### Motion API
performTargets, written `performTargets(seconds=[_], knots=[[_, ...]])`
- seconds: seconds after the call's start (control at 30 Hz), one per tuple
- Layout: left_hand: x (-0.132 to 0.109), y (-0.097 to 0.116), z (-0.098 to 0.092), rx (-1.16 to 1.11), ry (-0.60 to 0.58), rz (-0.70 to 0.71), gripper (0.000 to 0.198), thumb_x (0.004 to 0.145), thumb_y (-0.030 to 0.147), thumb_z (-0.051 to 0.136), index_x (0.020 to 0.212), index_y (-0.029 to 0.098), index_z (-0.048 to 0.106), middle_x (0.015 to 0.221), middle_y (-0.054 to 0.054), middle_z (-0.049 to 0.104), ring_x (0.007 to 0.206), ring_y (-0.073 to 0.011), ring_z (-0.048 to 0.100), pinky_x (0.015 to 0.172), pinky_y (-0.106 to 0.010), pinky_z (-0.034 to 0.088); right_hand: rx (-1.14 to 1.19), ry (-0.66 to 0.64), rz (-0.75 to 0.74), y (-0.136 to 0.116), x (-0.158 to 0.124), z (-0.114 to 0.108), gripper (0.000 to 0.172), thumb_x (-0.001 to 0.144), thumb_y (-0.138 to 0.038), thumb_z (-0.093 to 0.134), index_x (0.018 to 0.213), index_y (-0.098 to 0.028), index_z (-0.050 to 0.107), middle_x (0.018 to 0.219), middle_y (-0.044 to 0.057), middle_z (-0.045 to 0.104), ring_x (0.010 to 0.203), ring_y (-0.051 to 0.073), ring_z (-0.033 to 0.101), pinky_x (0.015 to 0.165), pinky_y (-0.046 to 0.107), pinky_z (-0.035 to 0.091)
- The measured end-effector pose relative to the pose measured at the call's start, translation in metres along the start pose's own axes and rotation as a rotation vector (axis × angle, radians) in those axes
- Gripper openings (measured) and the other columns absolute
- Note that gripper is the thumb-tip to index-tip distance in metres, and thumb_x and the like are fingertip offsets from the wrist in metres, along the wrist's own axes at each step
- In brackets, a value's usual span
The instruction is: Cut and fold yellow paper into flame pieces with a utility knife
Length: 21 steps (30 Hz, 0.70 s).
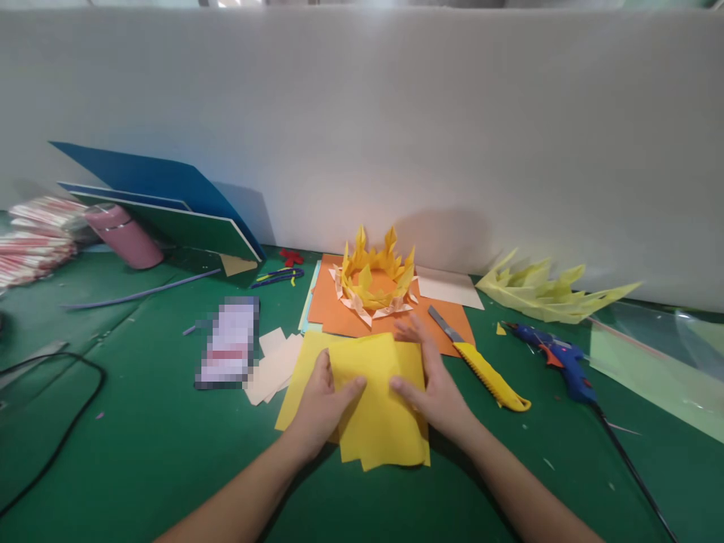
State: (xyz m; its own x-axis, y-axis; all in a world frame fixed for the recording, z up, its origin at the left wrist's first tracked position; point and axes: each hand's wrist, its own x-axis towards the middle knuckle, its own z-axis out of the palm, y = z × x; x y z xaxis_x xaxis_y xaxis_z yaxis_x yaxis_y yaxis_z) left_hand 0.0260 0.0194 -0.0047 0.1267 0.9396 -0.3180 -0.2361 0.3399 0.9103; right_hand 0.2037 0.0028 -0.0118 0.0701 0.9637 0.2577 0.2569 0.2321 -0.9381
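Several yellow paper sheets are held upright between my two hands, their lower edges not quite lined up. My left hand grips the left side, thumb in front and fingers curled behind. On the other side, my right hand has its thumb on the front of the sheets and its fingers along the right edge, slightly blurred. More yellow paper lies flat behind. Just beyond stands a folded orange-yellow paper crown with pale pink folded pieces at its base, on orange sheets.
To the right lie a yellow utility knife, a blue glue gun with its cord and a pale-yellow folded paper strip. On the left are a phone, pale paper pieces, a pink bottle and leaning boards.
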Motion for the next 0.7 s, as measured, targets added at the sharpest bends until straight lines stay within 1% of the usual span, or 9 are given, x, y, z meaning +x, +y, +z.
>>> performTargets(seconds=[0.07, 0.13, 0.17, 0.2, 0.27, 0.33, 0.4, 0.5, 0.7], knots=[[0.002, -0.002, -0.001, -0.018, 0.026, 0.024, 0.064, 0.058, 0.027, 0.081, 0.113, 0.019, 0.050, 0.130, -0.016, 0.057, 0.123, -0.0297, 0.051, 0.096, -0.038, 0.048, -0.033, 0.213, -0.158, -0.004, 0.002, -0.006, 0.057, 0.083, -0.040, 0.061, 0.134, -0.027, 0.039, 0.134, 0.012, 0.047, 0.127, 0.027, 0.044, 0.105, 0.050, 0.035], [0.003, -0.001, -0.001, -0.049, 0.005, 0.029, 0.061, 0.056, 0.028, 0.082, 0.108, 0.020, 0.051, 0.124, -0.014, 0.061, 0.117, -0.0281, 0.057, 0.093, -0.036, 0.049, -0.028, 0.397, -0.300, -0.010, 0.003, -0.010, 0.046, 0.083, -0.032, 0.063, 0.125, -0.028, 0.046, 0.126, 0.010, 0.053, 0.121, 0.024, 0.050, 0.105, 0.048, 0.036], [0.003, 0.000, 0.000, -0.070, -0.028, 0.031, 0.059, 0.057, 0.029, 0.082, 0.106, 0.020, 0.051, 0.119, -0.014, 0.064, 0.111, -0.0275, 0.061, 0.090, -0.036, 0.051, 0.007, 0.407, -0.335, -0.013, 0.002, -0.010, 0.045, 0.082, -0.031, 0.064, 0.123, -0.028, 0.047, 0.122, 0.009, 0.056, 0.117, 0.023, 0.053, 0.103, 0.047, 0.038], [0.002, 0.002, 0.000, -0.092, -0.068, 0.035, 0.056, 0.058, 0.032, 0.082, 0.104, 0.019, 0.052, 0.114, -0.013, 0.067, 0.104, -0.0268, 0.064, 0.087, -0.037, 0.052, 0.065, 0.360, -0.309, -0.016, 0.001, -0.009, 0.047, 0.081, -0.032, 0.065, 0.123, -0.028, 0.047, 0.120, 0.009, 0.057, 0.114, 0.023, 0.055, 0.101, 0.045, 0.041], [0.000, 0.004, 0.001, -0.129, -0.131, 0.051, 0.053, 0.060, 0.035, 0.081, 0.101, 0.019, 0.053, 0.104, -0.011, 0.070, 0.092, -0.0249, 0.068, 0.082, -0.037, 0.054, 0.232, 0.162, -0.107, -0.020, -0.002, -0.003, 0.057, 0.076, -0.042, 0.070, 0.126, -0.028, 0.046, 0.121, 0.010, 0.059, 0.112, 0.024, 0.058, 0.095, 0.042, 0.047], [-0.001, 0.006, 0.001, -0.140, -0.139, 0.065, 0.050, 0.058, 0.037, 0.082, 0.096, 0.018, 0.055, 0.095, -0.008, 0.072, 0.085, -0.0229, 0.069, 0.077, -0.035, 0.055, 0.410, -0.065, 0.198, -0.021, -0.005, 0.006, 0.066, 0.067, -0.051, 0.074, 0.123, -0.026, 0.050, 0.118, 0.012, 0.063, 0.105, 0.027, 0.063, 0.087, 0.042, 0.052], [-0.002, 0.007, 0.001, -0.124, -0.120, 0.076, 0.047, 0.055, 0.038, 0.084, 0.087, 0.018, 0.057, 0.087, -0.006, 0.072, 0.079, -0.0204, 0.069, 0.072, -0.032, 0.055, 0.520, -0.207, 0.460, -0.020, -0.008, 0.013, 0.063, 0.060, -0.052, 0.079, 0.111, -0.021, 0.060, 0.106, 0.012, 0.070, 0.093, 0.029, 0.068, 0.078, 0.042, 0.055], [-0.002, 0.006, 0.002, -0.087, -0.101, 0.094, 0.043, 0.053, 0.038, 0.084, 0.079, 0.017, 0.059, 0.079, -0.003, 0.071, 0.072, -0.0169, 0.067, 0.066, -0.028, 0.054, 0.549, -0.201, 0.642, -0.020, -0.010, 0.018, 0.054, 0.053, -0.048, 0.084, 0.091, -0.014, 0.068, 0.086, 0.012, 0.074, 0.077, 0.029, 0.070, 0.071, 0.039, 0.055], [-0.001, 0.004, 0.001, -0.015, -0.042, 0.197, 0.037, 0.052, 0.032, 0.083, 0.076, 0.016, 0.059, 0.070, 0.001, 0.064, 0.062, -0.0108, 0.059, 0.060, -0.022, 0.050, 0.602, -0.093, 0.691, -0.024, -0.008, 0.017, 0.048, 0.050, -0.041, 0.087, 0.086, -0.013, 0.072, 0.083, 0.011, 0.075, 0.071, 0.026, 0.071, 0.068, 0.035, 0.056]])
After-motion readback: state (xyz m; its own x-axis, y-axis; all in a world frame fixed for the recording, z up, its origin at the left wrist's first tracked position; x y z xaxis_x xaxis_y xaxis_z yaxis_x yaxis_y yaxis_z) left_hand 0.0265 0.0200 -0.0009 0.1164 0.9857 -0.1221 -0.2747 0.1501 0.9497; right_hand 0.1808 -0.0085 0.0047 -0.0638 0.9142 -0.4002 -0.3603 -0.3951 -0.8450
